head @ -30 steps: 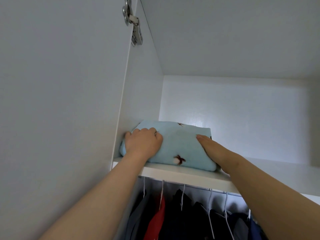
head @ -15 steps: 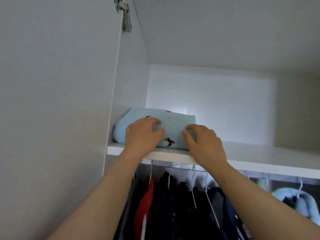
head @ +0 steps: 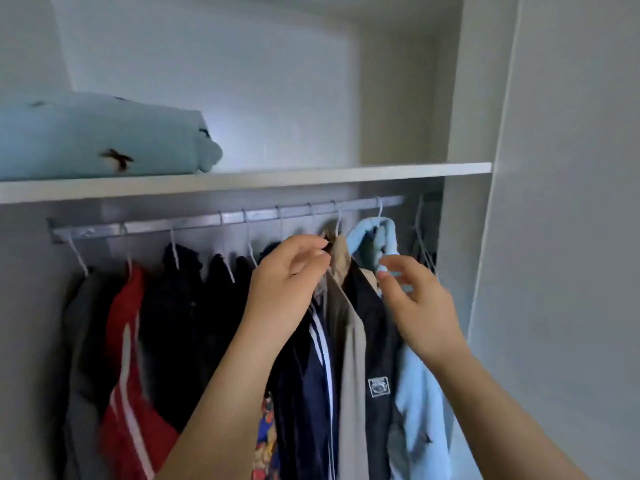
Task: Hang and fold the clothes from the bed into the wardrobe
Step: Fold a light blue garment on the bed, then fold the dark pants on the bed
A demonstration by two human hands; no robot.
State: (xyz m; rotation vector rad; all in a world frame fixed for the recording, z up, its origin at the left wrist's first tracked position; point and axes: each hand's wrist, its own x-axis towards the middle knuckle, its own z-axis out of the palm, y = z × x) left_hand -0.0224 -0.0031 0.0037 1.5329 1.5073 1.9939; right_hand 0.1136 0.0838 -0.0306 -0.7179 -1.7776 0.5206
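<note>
- Head view, top: folded blue garment point(head: 104, 140) is lying flat at the left end of the shelf point(head: 311, 174), with its front fold sitting close to the shelf's edge.
- Head view, below: hung clothes are crowding the rail point(head: 207, 223), with a red top point(head: 128, 341) hanging towards the left, dark pieces in the middle, and a beige garment point(head: 349, 341), navy jacket point(head: 374, 341) and blue hoodie point(head: 415, 410) on the right.
- Left hand point(head: 287, 275) is curling its fingers at the beige garment's collar, by the hanger neck. Blur is hiding whether it is pinching anything, so I cannot tell.
- Right hand point(head: 415, 299) is hovering with fingers spread and loose, holding nothing, just beside the hoodie's collar. The two hands are apart.
- Judging by this, the hands are probably straightening or spacing the hung pieces.
- Risk: the hangers are sitting tightly packed, so tugging one collar sideways could be dragging a neighbour off its hook or slipping the beige garment off its hanger.
- Risk: an arm brushing upward could be nudging the folded garment over the shelf edge.
</note>
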